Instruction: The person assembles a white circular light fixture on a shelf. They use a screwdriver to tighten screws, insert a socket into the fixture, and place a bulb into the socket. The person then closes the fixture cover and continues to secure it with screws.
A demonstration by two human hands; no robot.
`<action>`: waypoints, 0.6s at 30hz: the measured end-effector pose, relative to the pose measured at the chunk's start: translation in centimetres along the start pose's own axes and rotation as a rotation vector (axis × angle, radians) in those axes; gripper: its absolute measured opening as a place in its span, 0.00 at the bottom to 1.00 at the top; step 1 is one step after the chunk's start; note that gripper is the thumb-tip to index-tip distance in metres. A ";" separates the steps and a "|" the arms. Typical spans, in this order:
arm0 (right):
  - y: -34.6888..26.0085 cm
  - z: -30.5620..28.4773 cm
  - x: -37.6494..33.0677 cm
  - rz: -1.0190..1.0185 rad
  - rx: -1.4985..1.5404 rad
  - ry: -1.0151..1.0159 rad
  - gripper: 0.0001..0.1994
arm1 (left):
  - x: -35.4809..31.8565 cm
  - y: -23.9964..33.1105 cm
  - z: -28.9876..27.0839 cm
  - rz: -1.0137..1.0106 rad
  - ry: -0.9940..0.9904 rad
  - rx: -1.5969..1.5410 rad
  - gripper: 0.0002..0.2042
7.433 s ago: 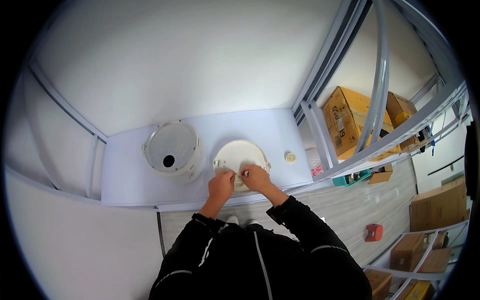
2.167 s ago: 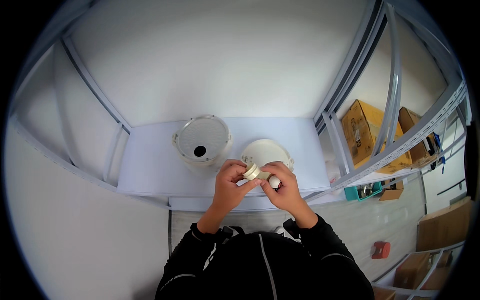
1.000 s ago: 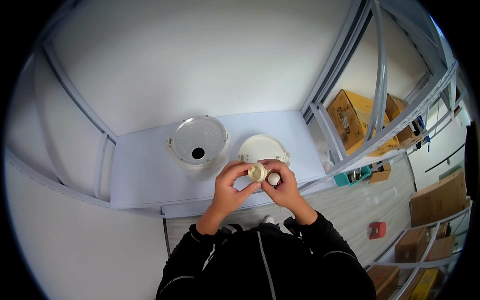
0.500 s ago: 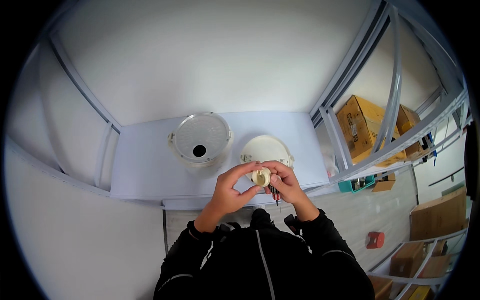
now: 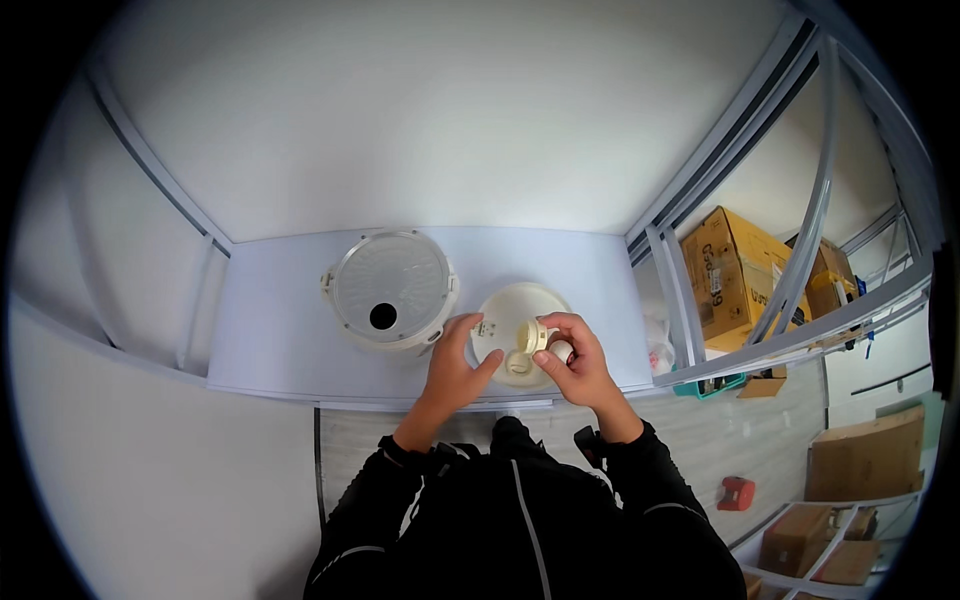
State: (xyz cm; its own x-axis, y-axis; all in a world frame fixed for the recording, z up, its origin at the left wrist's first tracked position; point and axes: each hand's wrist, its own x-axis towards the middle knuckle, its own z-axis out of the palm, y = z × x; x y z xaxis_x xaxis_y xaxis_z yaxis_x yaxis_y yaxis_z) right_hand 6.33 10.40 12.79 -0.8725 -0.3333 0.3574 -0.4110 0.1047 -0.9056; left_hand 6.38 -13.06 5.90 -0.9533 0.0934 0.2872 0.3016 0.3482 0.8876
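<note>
Seen from above, a person in a black zip jacket stands at a pale lavender worktop (image 5: 280,340) set into a white-walled booth, both hands close together over its near edge. The right hand (image 5: 578,368) is closed around a small cream plastic cylinder (image 5: 535,337) with a rounded white end, held just above a smooth, shallow cream dome (image 5: 510,310) that lies on the worktop; the left hand (image 5: 455,365) has its fingers spread and curled, thumb and forefinger reaching to the cylinder and the dome's near rim, though whether they actually pinch anything cannot be told. Just left of the dome, slightly apart from it, sits a larger round housing (image 5: 390,290), white-rimmed, its face a finely ribbed translucent disc with one dark round hole near the front. To the right, beyond slanting grey metal frame rails (image 5: 690,200), a yellow-brown cardboard carton (image 5: 735,270) with dark print on its side stands on the floor, a second carton behind it; farther near-right, plain brown boxes (image 5: 865,455) rest on low shelving, and a small red object (image 5: 737,493) lies on the grey plank floor.
</note>
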 end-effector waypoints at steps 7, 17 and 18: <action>0.7 -2.4 0.2 -0.045 -0.112 0.084 0.24 | -0.5 -2.5 4.0 -0.264 -0.099 0.495 0.43; 2.0 -4.5 -0.4 0.052 -0.263 0.193 0.22 | -1.3 -6.3 6.4 -0.411 -0.032 0.183 0.52; 1.8 -4.5 -0.5 0.082 -0.305 0.172 0.22 | -1.2 -6.6 6.5 -0.435 -0.009 0.150 0.51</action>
State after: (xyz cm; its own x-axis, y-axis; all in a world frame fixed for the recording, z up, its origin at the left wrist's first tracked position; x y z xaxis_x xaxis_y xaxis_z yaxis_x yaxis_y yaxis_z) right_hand 4.83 14.96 12.00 -0.9269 -0.1519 0.3433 -0.3751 0.4081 -0.8323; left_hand 5.42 -9.44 -2.65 -0.9911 -0.0831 -0.1039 -0.1314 0.4881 0.8628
